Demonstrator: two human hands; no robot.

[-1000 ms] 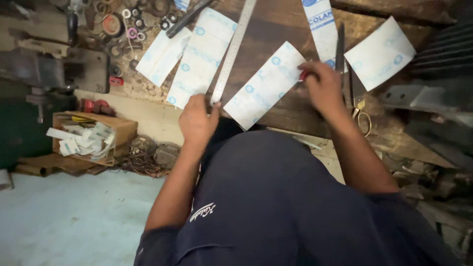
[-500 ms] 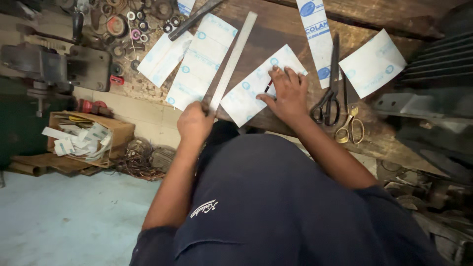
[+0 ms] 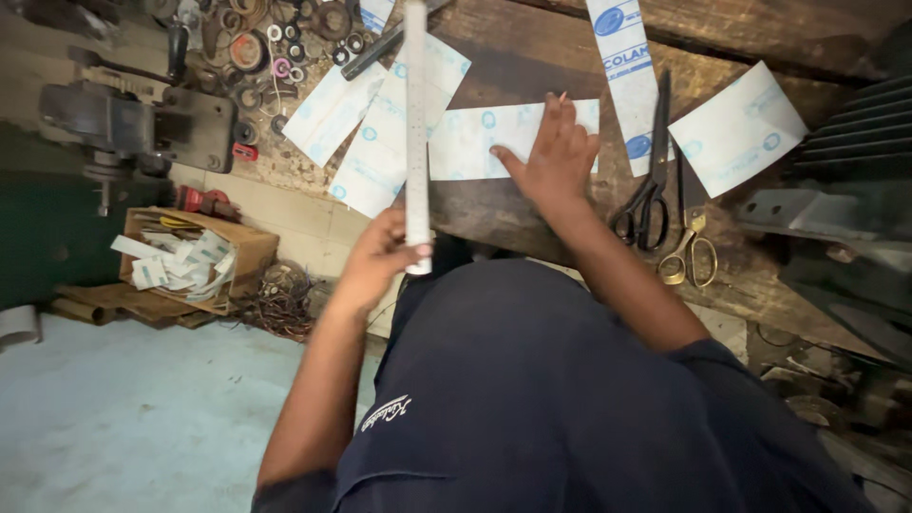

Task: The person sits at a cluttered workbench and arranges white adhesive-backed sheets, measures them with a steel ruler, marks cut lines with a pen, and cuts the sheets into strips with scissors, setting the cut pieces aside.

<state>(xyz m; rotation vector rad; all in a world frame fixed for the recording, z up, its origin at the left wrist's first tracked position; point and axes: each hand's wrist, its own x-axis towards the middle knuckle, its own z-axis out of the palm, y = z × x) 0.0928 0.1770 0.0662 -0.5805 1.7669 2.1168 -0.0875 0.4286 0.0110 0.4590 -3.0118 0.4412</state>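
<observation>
Wooden and dark, the table (image 3: 532, 57) carries several white printed sheets. One long sheet (image 3: 475, 142) lies near its front edge, pinned flat under the right hand (image 3: 556, 157), fingers spread open on it. It looks thin, light and floppy (likely to slide or crease), so pressing it flat suits it better than pinching. A stiff metal ruler (image 3: 416, 123) crosses the sheet's left end, the left hand (image 3: 380, 256) clamped on its near end. Black scissors (image 3: 648, 180) lie to the right.
</observation>
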